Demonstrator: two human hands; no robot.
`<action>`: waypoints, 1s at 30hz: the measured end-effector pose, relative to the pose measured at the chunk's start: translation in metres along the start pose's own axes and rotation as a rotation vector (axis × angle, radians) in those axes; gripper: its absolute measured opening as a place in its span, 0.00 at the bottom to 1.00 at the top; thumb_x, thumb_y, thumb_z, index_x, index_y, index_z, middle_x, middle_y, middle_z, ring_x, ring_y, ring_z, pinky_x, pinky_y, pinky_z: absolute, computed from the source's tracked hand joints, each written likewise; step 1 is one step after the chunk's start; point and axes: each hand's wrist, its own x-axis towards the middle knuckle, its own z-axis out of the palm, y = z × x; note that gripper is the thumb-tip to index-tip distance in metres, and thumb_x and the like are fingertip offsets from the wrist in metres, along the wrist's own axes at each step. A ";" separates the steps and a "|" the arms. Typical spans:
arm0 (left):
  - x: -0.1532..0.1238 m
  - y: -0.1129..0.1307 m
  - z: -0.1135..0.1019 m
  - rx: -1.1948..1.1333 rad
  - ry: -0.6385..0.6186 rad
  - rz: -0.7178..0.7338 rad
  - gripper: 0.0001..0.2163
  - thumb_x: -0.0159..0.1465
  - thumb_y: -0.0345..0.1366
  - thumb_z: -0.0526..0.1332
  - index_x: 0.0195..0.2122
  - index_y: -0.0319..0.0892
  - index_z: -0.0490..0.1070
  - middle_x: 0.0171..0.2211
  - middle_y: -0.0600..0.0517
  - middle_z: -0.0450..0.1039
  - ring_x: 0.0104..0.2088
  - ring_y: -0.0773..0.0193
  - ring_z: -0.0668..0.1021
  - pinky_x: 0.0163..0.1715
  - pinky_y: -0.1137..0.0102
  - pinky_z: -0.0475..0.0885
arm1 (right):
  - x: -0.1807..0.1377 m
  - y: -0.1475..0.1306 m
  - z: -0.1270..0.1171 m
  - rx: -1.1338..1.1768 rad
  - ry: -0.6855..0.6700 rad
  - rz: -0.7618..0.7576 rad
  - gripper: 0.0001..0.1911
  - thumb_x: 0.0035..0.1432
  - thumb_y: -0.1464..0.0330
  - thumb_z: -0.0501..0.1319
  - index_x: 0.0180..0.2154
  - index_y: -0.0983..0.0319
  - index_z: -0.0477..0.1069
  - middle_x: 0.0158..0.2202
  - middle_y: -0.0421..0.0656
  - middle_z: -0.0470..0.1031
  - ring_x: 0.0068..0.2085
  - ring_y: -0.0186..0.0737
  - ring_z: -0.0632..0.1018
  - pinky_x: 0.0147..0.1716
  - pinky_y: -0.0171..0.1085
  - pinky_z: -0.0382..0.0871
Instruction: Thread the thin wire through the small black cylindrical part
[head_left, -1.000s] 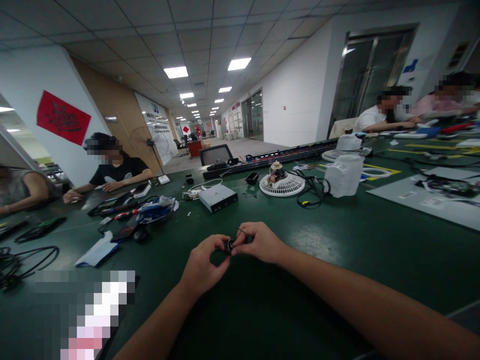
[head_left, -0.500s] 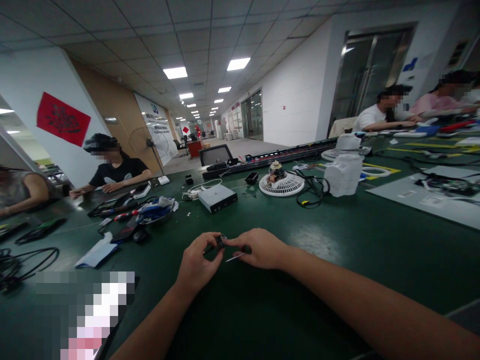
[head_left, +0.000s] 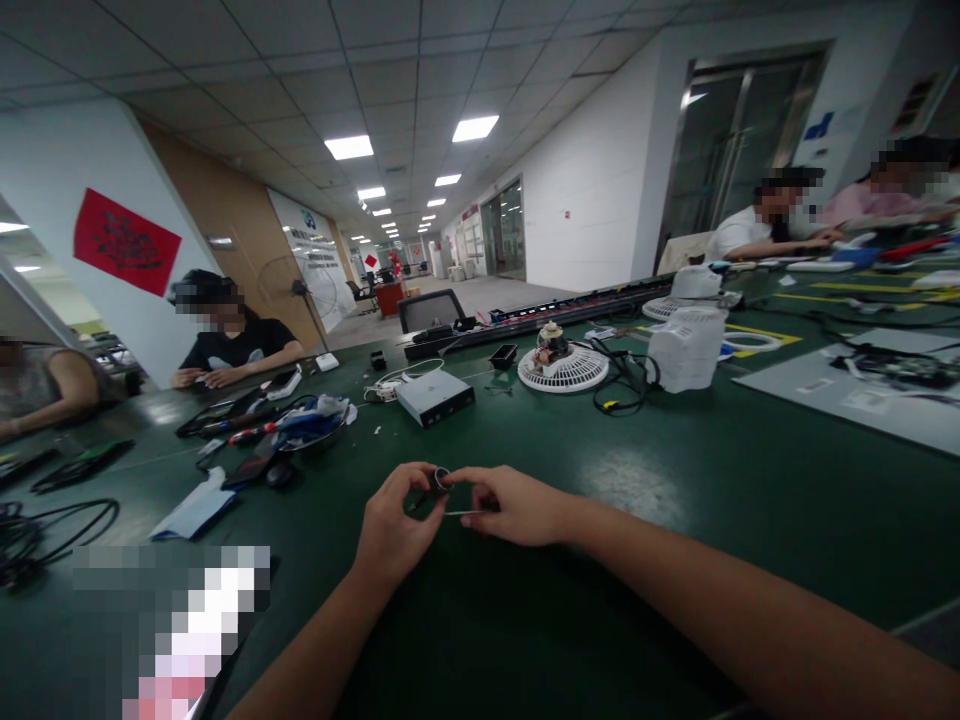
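My left hand (head_left: 394, 525) and my right hand (head_left: 510, 503) meet just above the green table (head_left: 675, 500), fingertips pinched together. Between them is a small dark ring-shaped part (head_left: 441, 477) held by both thumbs and forefingers. A thin pale wire or pin (head_left: 461, 512) sticks out below it from my right fingers. Both forearms reach in from the bottom edge. What the small part is stays too small to make out.
Further back lie a grey flat box (head_left: 436, 394), a white fan grille with a motor (head_left: 562, 368), a white fan housing (head_left: 688, 345), black cables (head_left: 626, 385) and a pile of tools (head_left: 292, 420). Other people sit at the left and far right. A pixelated patch (head_left: 172, 630) covers the near left.
My hands have dropped slightly and turned the small part between the fingertips. The thin wire now points sideways below it. The person at the left has pulled a hand in.
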 end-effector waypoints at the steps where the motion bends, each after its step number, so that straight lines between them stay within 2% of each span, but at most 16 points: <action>1: 0.000 0.000 0.000 0.010 0.007 0.000 0.08 0.57 0.29 0.62 0.31 0.44 0.62 0.40 0.49 0.75 0.41 0.60 0.78 0.41 0.65 0.75 | 0.001 -0.001 0.001 0.142 -0.060 0.038 0.30 0.58 0.67 0.61 0.62 0.59 0.59 0.25 0.37 0.74 0.24 0.31 0.71 0.24 0.30 0.60; 3: -0.001 -0.001 0.000 0.028 0.011 0.002 0.07 0.57 0.28 0.62 0.31 0.44 0.62 0.41 0.49 0.75 0.42 0.60 0.78 0.41 0.65 0.75 | 0.003 -0.002 0.002 0.393 -0.167 0.105 0.30 0.60 0.67 0.60 0.62 0.62 0.57 0.22 0.35 0.72 0.20 0.29 0.67 0.20 0.29 0.56; 5: -0.001 0.000 0.001 0.036 0.016 0.000 0.07 0.57 0.28 0.61 0.31 0.44 0.63 0.41 0.50 0.75 0.42 0.60 0.78 0.40 0.65 0.75 | 0.004 -0.001 0.001 0.549 -0.218 0.139 0.29 0.61 0.65 0.59 0.62 0.62 0.57 0.21 0.35 0.71 0.17 0.27 0.64 0.17 0.28 0.52; 8: 0.001 0.001 0.002 0.040 0.018 -0.018 0.07 0.57 0.27 0.61 0.32 0.44 0.63 0.40 0.50 0.75 0.42 0.59 0.78 0.41 0.64 0.75 | 0.006 0.001 -0.001 0.594 -0.179 0.146 0.26 0.61 0.63 0.58 0.59 0.62 0.61 0.23 0.35 0.71 0.17 0.27 0.62 0.16 0.28 0.51; 11: 0.002 0.001 0.003 0.051 -0.009 -0.064 0.07 0.56 0.27 0.61 0.32 0.44 0.63 0.40 0.50 0.75 0.41 0.59 0.78 0.41 0.63 0.75 | 0.005 0.004 -0.003 0.391 0.047 0.107 0.18 0.62 0.64 0.57 0.51 0.64 0.66 0.26 0.38 0.72 0.20 0.28 0.66 0.20 0.29 0.57; 13: 0.003 -0.001 0.003 0.049 -0.037 -0.095 0.07 0.56 0.27 0.61 0.32 0.44 0.63 0.40 0.51 0.75 0.40 0.60 0.78 0.41 0.63 0.75 | 0.005 0.006 -0.006 0.104 0.215 0.057 0.11 0.61 0.67 0.57 0.45 0.64 0.69 0.29 0.40 0.73 0.25 0.31 0.69 0.24 0.31 0.60; 15: 0.003 -0.002 0.003 0.032 -0.068 -0.113 0.07 0.56 0.27 0.61 0.32 0.44 0.63 0.40 0.51 0.75 0.40 0.60 0.78 0.40 0.63 0.75 | 0.003 0.008 -0.008 -0.183 0.298 0.020 0.06 0.59 0.70 0.58 0.39 0.63 0.71 0.30 0.41 0.74 0.29 0.33 0.72 0.28 0.33 0.61; 17: 0.003 -0.002 0.003 0.011 -0.087 -0.117 0.07 0.57 0.27 0.61 0.32 0.44 0.64 0.40 0.51 0.75 0.40 0.61 0.77 0.40 0.63 0.75 | 0.003 0.009 -0.010 -0.336 0.316 0.008 0.06 0.58 0.71 0.59 0.37 0.62 0.72 0.32 0.42 0.76 0.30 0.35 0.73 0.29 0.33 0.61; 24: 0.002 -0.001 0.003 0.021 -0.142 -0.057 0.09 0.55 0.24 0.61 0.33 0.44 0.65 0.40 0.51 0.76 0.40 0.59 0.78 0.41 0.62 0.74 | 0.001 0.008 -0.011 -0.455 0.274 -0.014 0.08 0.55 0.71 0.60 0.37 0.59 0.75 0.34 0.41 0.79 0.33 0.38 0.77 0.33 0.35 0.64; 30: 0.000 -0.003 0.004 0.017 -0.181 -0.048 0.10 0.54 0.24 0.61 0.34 0.45 0.65 0.41 0.52 0.76 0.41 0.59 0.78 0.41 0.62 0.74 | 0.000 0.004 -0.012 -0.387 0.221 -0.027 0.08 0.55 0.70 0.60 0.37 0.59 0.77 0.32 0.41 0.79 0.32 0.37 0.77 0.31 0.34 0.65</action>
